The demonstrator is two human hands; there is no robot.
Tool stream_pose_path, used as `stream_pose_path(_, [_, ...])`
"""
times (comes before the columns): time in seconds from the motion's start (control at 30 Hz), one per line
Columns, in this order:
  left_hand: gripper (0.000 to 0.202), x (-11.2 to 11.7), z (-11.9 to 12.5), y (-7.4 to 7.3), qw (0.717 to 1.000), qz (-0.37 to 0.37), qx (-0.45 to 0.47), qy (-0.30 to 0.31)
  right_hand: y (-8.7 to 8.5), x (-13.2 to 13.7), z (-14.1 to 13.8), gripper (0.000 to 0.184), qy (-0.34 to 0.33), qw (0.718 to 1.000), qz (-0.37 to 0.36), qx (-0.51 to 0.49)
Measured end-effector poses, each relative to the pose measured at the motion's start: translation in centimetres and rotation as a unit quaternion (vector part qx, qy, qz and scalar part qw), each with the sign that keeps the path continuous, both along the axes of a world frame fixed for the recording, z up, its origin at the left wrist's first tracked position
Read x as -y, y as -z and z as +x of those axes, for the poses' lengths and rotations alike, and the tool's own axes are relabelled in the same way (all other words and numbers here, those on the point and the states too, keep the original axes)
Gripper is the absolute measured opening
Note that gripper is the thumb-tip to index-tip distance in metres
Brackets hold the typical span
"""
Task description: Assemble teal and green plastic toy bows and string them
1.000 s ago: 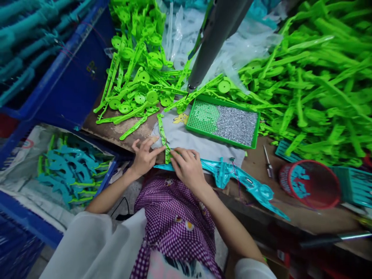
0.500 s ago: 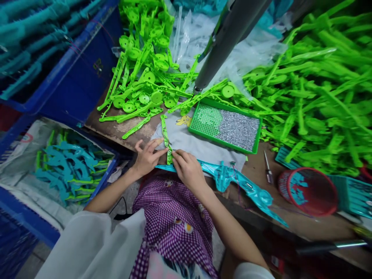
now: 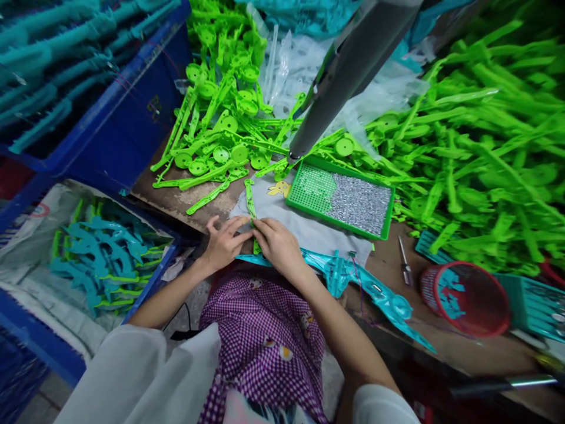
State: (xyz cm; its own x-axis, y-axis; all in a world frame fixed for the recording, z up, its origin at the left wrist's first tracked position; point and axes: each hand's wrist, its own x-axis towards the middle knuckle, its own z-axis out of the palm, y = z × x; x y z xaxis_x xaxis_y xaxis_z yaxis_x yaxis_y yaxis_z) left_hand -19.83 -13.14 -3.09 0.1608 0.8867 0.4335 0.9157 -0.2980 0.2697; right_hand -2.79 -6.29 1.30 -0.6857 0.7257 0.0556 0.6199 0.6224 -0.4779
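Observation:
A narrow bright green plastic arm (image 3: 249,197) stands lengthwise away from me on the grey cloth (image 3: 265,203). My left hand (image 3: 224,240) holds it from the left, thumb and index finger against its side. From the right, my right hand (image 3: 280,246) has its fingertips pinched together over the middle of the arm. Whatever is between those fingertips is too small or hidden to make out. Below both hands a long teal plastic part (image 3: 338,272), shaped like a bow, lies along the table edge, its left portion partly covered by my right hand.
A green tray (image 3: 309,203) of small metal pieces sits behind the hands. Above it hangs a dark powered driver (image 3: 335,82). Green parts (image 3: 477,147) are heaped at right and back. A screwdriver (image 3: 405,268) and red basket (image 3: 472,297) lie right; blue crates (image 3: 119,118) stand left.
My right hand has moved up along the green arm, its fingertips now nearer its middle. My left hand stays nearly in place. The view has shifted slightly.

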Motion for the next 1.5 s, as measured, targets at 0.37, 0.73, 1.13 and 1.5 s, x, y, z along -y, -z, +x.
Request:
stream_pose_path(0.37, [0.029, -0.1, 0.0, -0.2, 0.997, -0.062, 0.045, 0.008, 0.5, -1.6, 0.7, 0.034, -0.086, 0.99, 0.087, 0.073])
stream_pose_path(0.73, [0.022, -0.8, -0.3, -1.6, 0.982, -0.119, 0.145, -0.032, -0.9, -4.7, -0.6, 0.031, -0.193, 0.966, 0.088, 0.149])
stream_pose_path(1.13, [0.013, -1.2, 0.1, -1.7, 0.977, -0.117, 0.175, -0.047, -0.6, -2.2, 3.8, 0.027, -0.031, 0.996, -0.022, -0.077])
stream_pose_path(1.5, [0.014, -1.7, 0.3, -1.7, 0.978, -0.115, 0.17, -0.041, 0.2, 1.9, 5.8, 0.023, 0.057, 0.991, 0.071, -0.098])
